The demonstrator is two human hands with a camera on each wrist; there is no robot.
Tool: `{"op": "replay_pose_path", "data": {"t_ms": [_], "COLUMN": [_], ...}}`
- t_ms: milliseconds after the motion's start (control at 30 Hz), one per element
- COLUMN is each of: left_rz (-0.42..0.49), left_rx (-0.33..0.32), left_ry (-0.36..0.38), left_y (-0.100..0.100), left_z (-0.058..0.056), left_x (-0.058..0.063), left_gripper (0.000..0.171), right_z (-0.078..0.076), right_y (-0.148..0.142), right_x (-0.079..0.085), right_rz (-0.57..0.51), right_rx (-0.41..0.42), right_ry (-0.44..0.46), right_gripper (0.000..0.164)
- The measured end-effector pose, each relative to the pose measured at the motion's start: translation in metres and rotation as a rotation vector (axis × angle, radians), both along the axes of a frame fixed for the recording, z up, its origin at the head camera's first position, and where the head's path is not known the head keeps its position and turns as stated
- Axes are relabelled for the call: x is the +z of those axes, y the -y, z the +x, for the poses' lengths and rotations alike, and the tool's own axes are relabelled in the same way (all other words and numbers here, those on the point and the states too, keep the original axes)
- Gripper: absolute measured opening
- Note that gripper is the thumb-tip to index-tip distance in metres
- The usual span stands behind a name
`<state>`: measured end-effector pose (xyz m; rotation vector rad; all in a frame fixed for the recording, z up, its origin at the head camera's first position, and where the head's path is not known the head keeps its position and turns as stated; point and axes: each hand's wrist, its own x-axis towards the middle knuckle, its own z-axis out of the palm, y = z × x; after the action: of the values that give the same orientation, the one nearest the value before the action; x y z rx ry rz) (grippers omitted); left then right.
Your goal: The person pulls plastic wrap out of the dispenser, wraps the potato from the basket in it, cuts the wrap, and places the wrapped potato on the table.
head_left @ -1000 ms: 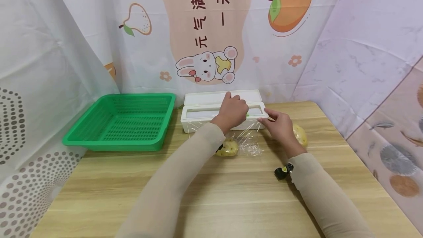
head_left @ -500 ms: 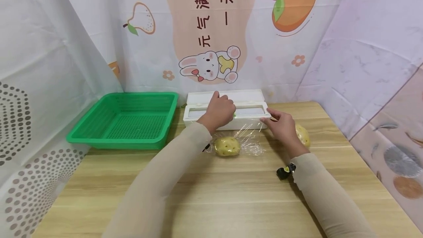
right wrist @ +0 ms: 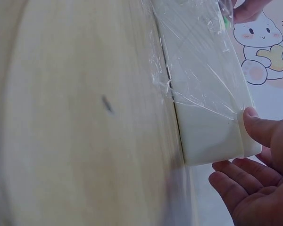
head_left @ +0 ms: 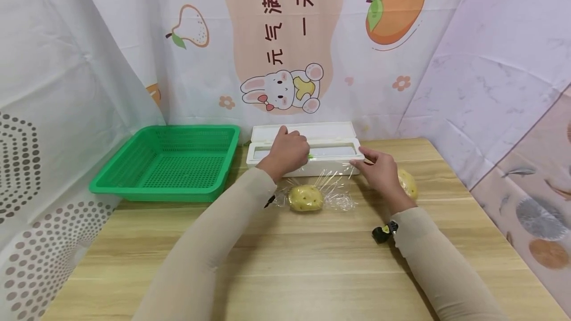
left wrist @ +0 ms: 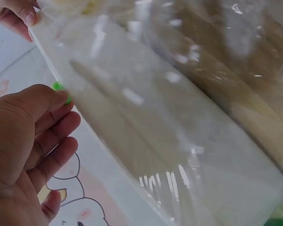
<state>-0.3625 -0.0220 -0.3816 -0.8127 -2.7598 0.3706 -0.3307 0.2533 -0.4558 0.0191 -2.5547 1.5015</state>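
Observation:
A long white cling film box (head_left: 327,166) stands at the back of the table with its lid (head_left: 330,130) tipped back. Along its front edge my left hand (head_left: 287,153) pinches a small green slide cutter (left wrist: 61,92) between thumb and forefinger. The right hand (head_left: 381,175) grips the box's right end, thumb on the front face, as the right wrist view shows. Clear cling film (head_left: 339,198) hangs from the box front and reaches down around a yellow potato (head_left: 306,197) lying just before it. The roll inside is only partly visible.
To the left stands a green plastic basket (head_left: 156,193). Another potato (head_left: 407,184) lies behind my right wrist, partly hidden. A printed curtain (head_left: 348,103) hangs close behind the box. Wood-grain table (head_left: 308,261) stretches out in front.
My left hand has slid leftward along the box front with the green cutter, uncovering more of the potato and film. The right hand keeps its hold on the box end.

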Motion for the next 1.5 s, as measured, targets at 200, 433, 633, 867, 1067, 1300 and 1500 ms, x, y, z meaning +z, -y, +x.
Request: {"op": "replay_pose_path", "data": {"t_ms": [200,433,633,867,1067,1300,1500], "left_rz": [0.095,0.247,0.469,0.48,0.454,0.452,0.482], "left_rx": [-0.008,-0.009,0.015,-0.023,-0.039,-0.072,-0.055], "left_ry": [0.03,0.085,0.186,0.149,0.124,0.108,0.162], "left_y": [0.011,0.022,0.03,0.034,0.039,0.05,0.063], "left_z": [0.003,0.002,0.002,0.002,0.004,0.001,0.002], "left_x": [-0.002,-0.012,-0.022,-0.026,-0.024,-0.023,-0.021], "left_gripper": [0.024,0.017,0.013,0.012,0.012,0.012,0.014], "right_z": [0.0,0.0,0.002,0.001,0.0,-0.002,0.001], "right_y": [0.001,0.0,-0.001,-0.001,0.002,0.008,0.006], "right_x": [-0.001,0.0,-0.001,-0.001,-0.001,0.001,0.001], "right_rz": [0.003,0.01,0.01,-0.016,-0.038,-0.062,-0.063], "right_rx": [0.005,0.0,0.004,0.004,0.012,0.007,0.005], "right_ry": [0.004,0.002,0.008,0.021,0.014,0.009,0.006], "right_gripper": [0.06,0.059,0.06,0.061,0.06,0.058,0.058]}}
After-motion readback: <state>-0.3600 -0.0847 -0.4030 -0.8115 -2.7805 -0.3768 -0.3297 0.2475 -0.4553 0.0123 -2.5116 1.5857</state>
